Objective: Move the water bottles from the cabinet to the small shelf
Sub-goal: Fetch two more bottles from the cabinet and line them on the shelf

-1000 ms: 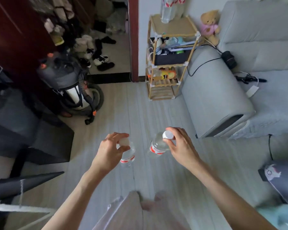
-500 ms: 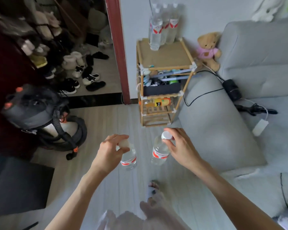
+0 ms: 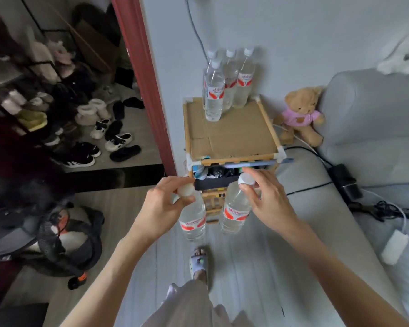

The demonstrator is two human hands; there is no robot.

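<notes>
Two bottles are hanging from the person's hands in front of the small shelf (image 3: 232, 128), which is standing against the wall between the doorway and the grey sofa (image 3: 373, 128). Four bottles (image 3: 224, 86) are already standing upright in a tight cluster at the back of the shelf's cardboard top, so the task is looking well underway; the front of that top is lying bare, with room for more. The cabinet is not showing, so how many bottles are waiting there cannot be told.

The left hand (image 3: 162, 205) is pinching the left bottle (image 3: 193, 220) at its white cap, fingers (image 3: 175, 182) curled closed round the neck, the body dangling below shelf-top height. The right hand (image 3: 268, 199) is gripping the right bottle (image 3: 234, 213) likewise, fingertips wrapped on the cap, the bottle tilting slightly. Both bottles are hanging near each other, not touching, and need lifting up onto the shelf top.
</notes>
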